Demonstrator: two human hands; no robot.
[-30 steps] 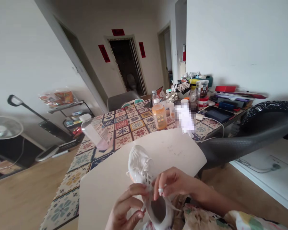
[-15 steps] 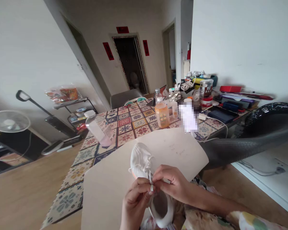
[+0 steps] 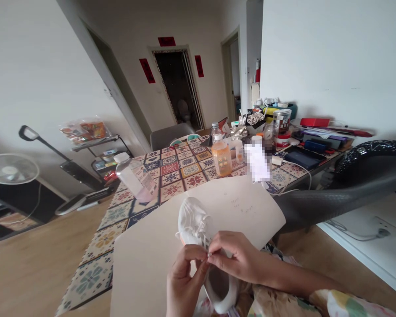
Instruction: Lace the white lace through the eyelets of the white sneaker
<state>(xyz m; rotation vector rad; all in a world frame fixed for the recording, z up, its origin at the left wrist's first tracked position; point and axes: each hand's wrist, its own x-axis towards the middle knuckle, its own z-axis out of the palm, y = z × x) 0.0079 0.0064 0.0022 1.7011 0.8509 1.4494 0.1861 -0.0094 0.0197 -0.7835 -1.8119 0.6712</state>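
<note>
A white lace-up shoe (image 3: 188, 218) lies at the near edge of the white sheet, its toe pointing away from me and its opening towards my body. White laces run up its front. Over the middle of the shoe, my left hand (image 3: 187, 268) pinches a white shoelace (image 3: 203, 241) between thumb and fingers. From the other side my right hand (image 3: 232, 255) pinches the lace as well, its fingertips touching those of the left. Between the hands only a tiny bit of lace shows, and the fingers hide the shoe's tongue.
The large white sheet (image 3: 141, 259) covers the near part of the patterned table (image 3: 174, 169). A clear bottle (image 3: 135, 178) stands left, an orange bottle (image 3: 221, 156) further back. Several jars, papers and a tablet (image 3: 303, 157) crowd the right side. A grey chair (image 3: 317, 204) is at the right.
The fingertips have drawn closer together over the lace; less of it shows between them. My right hand has sunk slightly. The shoe stays in place, while the whole view shifts slightly.
</note>
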